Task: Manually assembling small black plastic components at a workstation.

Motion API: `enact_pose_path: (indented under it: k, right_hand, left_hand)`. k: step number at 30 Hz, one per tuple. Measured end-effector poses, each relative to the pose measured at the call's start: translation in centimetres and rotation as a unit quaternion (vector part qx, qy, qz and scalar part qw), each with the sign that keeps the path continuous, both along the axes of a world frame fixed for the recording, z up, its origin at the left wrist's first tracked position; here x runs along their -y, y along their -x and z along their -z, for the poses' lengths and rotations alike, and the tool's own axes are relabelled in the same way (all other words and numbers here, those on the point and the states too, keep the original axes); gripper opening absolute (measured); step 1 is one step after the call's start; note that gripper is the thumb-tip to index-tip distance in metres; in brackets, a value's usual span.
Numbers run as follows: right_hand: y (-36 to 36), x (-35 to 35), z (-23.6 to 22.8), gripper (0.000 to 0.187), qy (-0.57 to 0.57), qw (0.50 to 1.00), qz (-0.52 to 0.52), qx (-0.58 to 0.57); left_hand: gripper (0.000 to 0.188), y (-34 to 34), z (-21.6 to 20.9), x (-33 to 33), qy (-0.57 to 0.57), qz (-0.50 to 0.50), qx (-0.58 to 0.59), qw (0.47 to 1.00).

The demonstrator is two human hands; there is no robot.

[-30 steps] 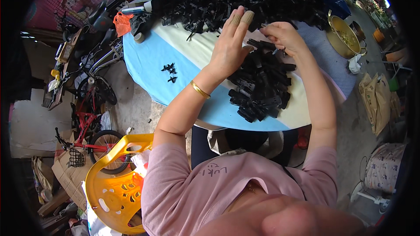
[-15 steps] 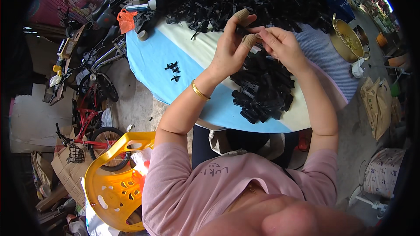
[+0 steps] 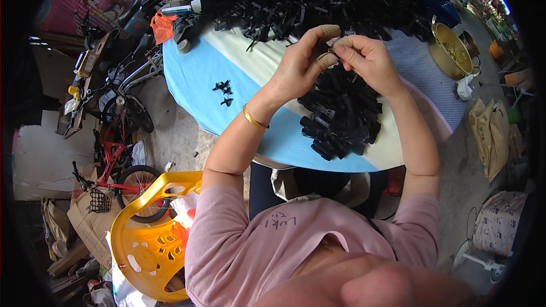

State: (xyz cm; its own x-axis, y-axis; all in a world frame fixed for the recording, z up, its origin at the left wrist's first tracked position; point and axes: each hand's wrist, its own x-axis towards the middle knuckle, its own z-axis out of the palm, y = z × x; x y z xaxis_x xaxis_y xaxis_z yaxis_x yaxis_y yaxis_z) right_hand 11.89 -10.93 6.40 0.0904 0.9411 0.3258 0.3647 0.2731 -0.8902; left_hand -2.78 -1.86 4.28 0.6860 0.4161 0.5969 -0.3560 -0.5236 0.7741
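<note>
My left hand point(image 3: 304, 61) and my right hand point(image 3: 369, 62) meet at their fingertips over the round table point(image 3: 193, 74). Tan finger covers wrap the left thumb and index finger. Both hands pinch at one spot; whatever sits between the fingertips is too small and covered to make out. Just below them lies a heap of black plastic pieces point(image 3: 340, 116), longish and clip-like. A far bigger pile of black pieces point(image 3: 318, 0) spreads behind the hands. Several small black bits point(image 3: 223, 92) lie apart on the blue stripe of the cloth, left of my left hand.
A gold-coloured pot point(image 3: 446, 51) stands at the right of the table. At the table's left edge are a roll of tape point(image 3: 183, 46) and an orange plastic bag point(image 3: 163, 27). A yellow plastic chair point(image 3: 131, 239) and a red bicycle point(image 3: 114, 153) stand to the left.
The left index finger has come down and the fingertips of both hands have drawn closer together. The dark piece seen between the left fingers before is now hidden.
</note>
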Motion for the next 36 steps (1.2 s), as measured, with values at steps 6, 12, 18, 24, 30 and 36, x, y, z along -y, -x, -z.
enact_pose_path:
  k: [6,12,18,24,30,36]
  right_hand:
    - [0.5,0.3,-0.4,0.015,0.004,0.999,0.022,0.042]
    - [1.6,0.4,-0.1,0.015,0.008,0.997,0.067,0.031]
    - [1.3,0.1,0.7,0.015,0.007,0.997,0.077,0.009]
    - [0.8,0.1,0.3,0.016,0.041,0.997,0.071,-0.004]
    - [0.4,-0.1,0.1,0.014,-0.016,0.998,0.033,-0.047]
    - [0.0,0.4,-0.5,0.023,-0.038,0.996,0.015,0.076]
  left_hand:
    - [0.042,0.5,-0.7,0.3,-0.012,0.015,-0.056,0.998]
    - [0.035,0.5,-0.2,0.4,-0.088,-0.048,-0.028,0.995]
    - [0.033,0.2,-0.2,0.5,-0.181,-0.098,-0.01,0.978]
    - [0.042,-0.5,0.3,0.7,-0.195,-0.131,0.0,0.972]
    - [0.074,-0.4,0.3,0.1,-0.06,-0.092,-0.031,0.993]
    - [0.082,0.5,-1.1,1.3,-0.091,-0.045,-0.087,0.991]
